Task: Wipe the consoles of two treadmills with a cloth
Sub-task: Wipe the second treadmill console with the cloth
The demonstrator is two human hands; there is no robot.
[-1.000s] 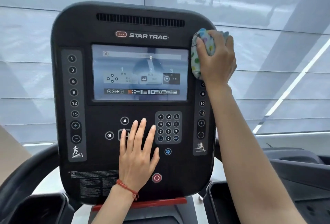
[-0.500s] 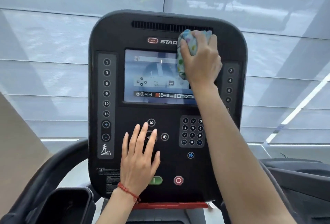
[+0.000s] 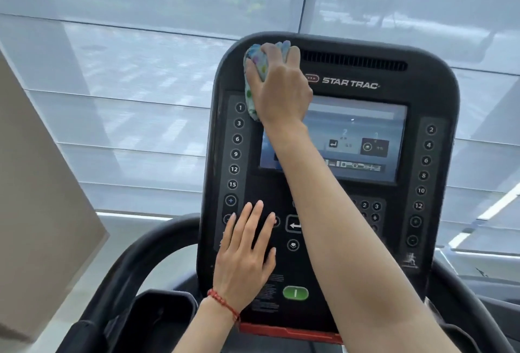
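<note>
head view. the right hand (image 3: 281, 91) is closed around a bunched cloth (image 3: 254, 71) and presses it against the console (image 3: 422, 94) at about 11 o'clock on the panel, on the upper-left corner just beside the vent slots (image 3: 354, 60) and above the numbered button column (image 3: 236, 146). the right forearm crosses the screen (image 3: 351, 139) diagonally. the left hand (image 3: 247, 254) lies flat and open, fingers spread, holding nothing, on the lower panel at about 7 o'clock, just left of the green button (image 3: 295, 293).

progress, as a judgement: wiping of this console is under way along the top band. no marks show which areas are already clean. the button columns, keypad (image 3: 370, 212) and lower panel probably remain. a second treadmill console is not in view, so that half of the task is presumed not yet done.
</note>
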